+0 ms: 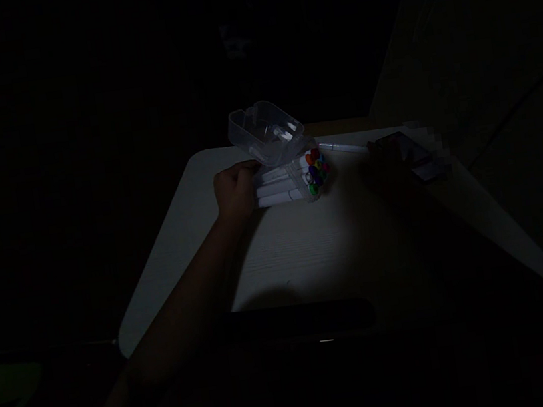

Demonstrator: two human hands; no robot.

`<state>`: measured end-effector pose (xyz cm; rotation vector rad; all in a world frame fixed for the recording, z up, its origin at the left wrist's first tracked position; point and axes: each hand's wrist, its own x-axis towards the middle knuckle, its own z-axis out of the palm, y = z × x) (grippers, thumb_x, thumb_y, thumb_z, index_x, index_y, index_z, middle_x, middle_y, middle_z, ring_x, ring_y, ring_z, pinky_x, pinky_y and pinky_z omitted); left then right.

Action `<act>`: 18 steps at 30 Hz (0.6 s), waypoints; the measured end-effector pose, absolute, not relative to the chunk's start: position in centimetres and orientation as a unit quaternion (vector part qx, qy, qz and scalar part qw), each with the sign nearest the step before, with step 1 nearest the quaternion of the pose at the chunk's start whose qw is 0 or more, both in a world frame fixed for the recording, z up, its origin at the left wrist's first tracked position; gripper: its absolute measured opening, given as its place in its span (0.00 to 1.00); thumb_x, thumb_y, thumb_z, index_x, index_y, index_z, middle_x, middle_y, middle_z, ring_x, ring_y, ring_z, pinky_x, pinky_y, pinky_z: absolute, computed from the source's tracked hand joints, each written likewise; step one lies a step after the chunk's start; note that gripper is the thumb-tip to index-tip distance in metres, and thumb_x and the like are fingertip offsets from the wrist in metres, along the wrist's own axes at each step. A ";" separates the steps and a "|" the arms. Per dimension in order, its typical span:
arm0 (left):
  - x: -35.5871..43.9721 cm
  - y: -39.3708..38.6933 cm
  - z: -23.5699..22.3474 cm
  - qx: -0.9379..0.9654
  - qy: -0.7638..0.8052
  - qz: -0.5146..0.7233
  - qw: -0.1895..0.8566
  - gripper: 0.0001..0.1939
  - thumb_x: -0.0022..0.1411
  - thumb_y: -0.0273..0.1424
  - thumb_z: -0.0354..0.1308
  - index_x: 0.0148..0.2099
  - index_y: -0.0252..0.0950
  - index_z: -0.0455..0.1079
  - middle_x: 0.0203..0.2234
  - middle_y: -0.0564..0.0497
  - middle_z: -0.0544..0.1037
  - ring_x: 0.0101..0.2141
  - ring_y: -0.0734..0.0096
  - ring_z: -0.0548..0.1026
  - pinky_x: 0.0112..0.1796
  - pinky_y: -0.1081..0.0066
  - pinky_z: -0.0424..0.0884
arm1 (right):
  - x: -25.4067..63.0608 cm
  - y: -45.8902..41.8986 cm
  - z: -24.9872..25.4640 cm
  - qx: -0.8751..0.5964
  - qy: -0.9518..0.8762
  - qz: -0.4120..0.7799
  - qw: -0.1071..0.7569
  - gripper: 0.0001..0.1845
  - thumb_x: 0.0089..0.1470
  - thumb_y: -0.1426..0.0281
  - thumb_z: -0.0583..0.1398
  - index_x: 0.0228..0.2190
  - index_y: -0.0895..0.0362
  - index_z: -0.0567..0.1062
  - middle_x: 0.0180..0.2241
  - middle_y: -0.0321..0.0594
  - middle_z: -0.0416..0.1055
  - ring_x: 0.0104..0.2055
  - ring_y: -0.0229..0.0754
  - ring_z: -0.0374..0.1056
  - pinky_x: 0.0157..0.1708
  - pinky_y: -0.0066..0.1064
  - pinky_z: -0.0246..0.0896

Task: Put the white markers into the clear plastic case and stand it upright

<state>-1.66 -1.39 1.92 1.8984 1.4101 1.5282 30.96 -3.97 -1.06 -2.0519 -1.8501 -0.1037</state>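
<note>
My left hand (235, 192) is closed around the left end of a clear plastic marker case (292, 172), which lies on its side on the white table (279, 256). Its see-through lid (266, 133) stands open at the back. White-barrelled markers (274, 189) fill the case, their coloured ends in orange, red, green, purple and blue facing right. Deep in shadow on the right, my right hand (384, 164) has its fingers at the right end of a single white marker (344, 147). That marker's left tip is close to the coloured ends.
Beside my right hand, at the table's right side, lies a dark flat object like a phone (419, 159), partly hidden. A dark slot (298, 321) runs along the table's near edge. Something green (5, 392) shows at the lower left. The surroundings are very dark.
</note>
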 end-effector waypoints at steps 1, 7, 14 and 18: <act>-1.6 -1.5 2.0 0.666 0.494 0.535 0.162 0.18 0.56 0.35 0.45 0.29 0.38 0.76 0.28 0.50 0.82 0.39 0.64 0.81 0.42 0.70 0.75 | 30.5 -4.1 -0.8 -0.738 -0.652 -0.039 0.170 0.34 0.65 0.58 0.47 0.66 0.60 0.59 0.70 0.62 0.50 0.74 0.68 0.40 0.62 0.77 0.35; -1.6 -1.5 2.1 0.655 0.495 0.543 0.176 0.16 0.55 0.35 0.46 0.26 0.38 0.74 0.28 0.50 0.82 0.39 0.64 0.81 0.43 0.69 0.75 | 29.3 -4.5 0.2 -0.742 -0.651 -0.039 0.157 0.32 0.64 0.63 0.48 0.65 0.60 0.62 0.67 0.59 0.59 0.73 0.64 0.44 0.65 0.72 0.36; -1.5 -1.3 1.9 0.635 0.479 0.568 0.212 0.15 0.54 0.36 0.47 0.25 0.38 0.74 0.28 0.50 0.82 0.38 0.62 0.81 0.44 0.67 0.75 | 29.8 -4.0 0.7 -0.743 -0.640 -0.044 0.193 0.22 0.58 0.70 0.55 0.52 0.62 0.77 0.51 0.64 0.74 0.59 0.62 0.61 0.61 0.64 0.40; -1.5 -1.5 2.2 0.630 0.483 0.570 0.214 0.15 0.53 0.37 0.47 0.25 0.38 0.73 0.27 0.50 0.82 0.37 0.62 0.81 0.43 0.67 0.74 | 30.0 -4.1 1.5 -0.708 -0.659 -0.045 0.250 0.20 0.60 0.68 0.56 0.51 0.61 0.76 0.51 0.61 0.75 0.55 0.55 0.67 0.57 0.51 0.54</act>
